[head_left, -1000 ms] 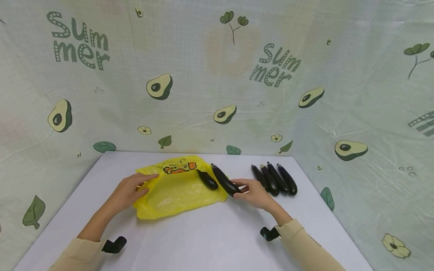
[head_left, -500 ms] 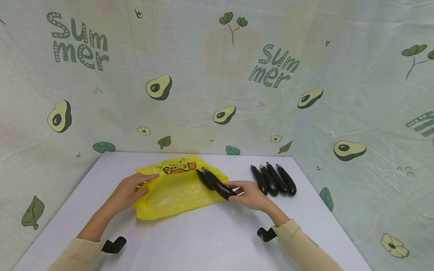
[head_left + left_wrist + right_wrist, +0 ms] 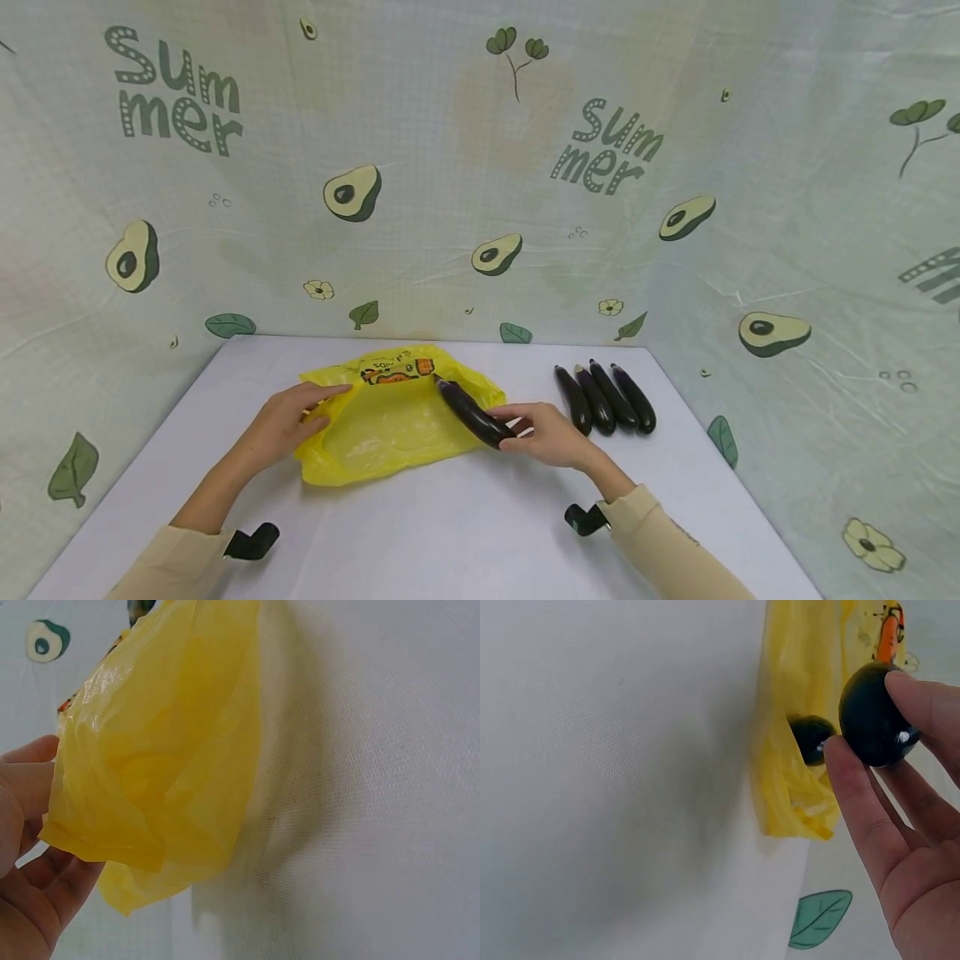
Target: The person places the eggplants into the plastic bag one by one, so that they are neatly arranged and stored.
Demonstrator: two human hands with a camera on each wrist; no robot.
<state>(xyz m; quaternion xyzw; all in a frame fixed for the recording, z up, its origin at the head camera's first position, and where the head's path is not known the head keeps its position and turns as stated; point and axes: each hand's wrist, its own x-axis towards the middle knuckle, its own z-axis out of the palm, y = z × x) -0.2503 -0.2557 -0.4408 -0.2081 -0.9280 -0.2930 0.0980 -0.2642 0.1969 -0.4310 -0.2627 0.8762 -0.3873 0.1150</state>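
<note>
My right hand [image 3: 543,432] pinches an eggplant [image 3: 472,415] near its thick end, thumb and fingertips around it. The stem end points away to the left, over the opening of a yellow plastic bag [image 3: 390,433]. In the right wrist view, the held eggplant [image 3: 874,716] shows end-on, and a second eggplant [image 3: 810,739] lies inside the bag behind it; the head view hides that one behind the held eggplant. My left hand [image 3: 281,425] holds the bag's left edge. In the left wrist view, the fingers [image 3: 34,776] and thumb stand on either side of the yellow plastic.
Several eggplants [image 3: 603,398] lie side by side on the white table [image 3: 420,533] at the right, beyond my right wrist. A printed cloth [image 3: 427,167] with avocado pictures stands behind the table and along its sides.
My right hand has carried the eggplant left and slightly nearer, from the bag's right edge to over its opening. The eggplant inside the bag is now covered by it. The left hand has stayed put.
</note>
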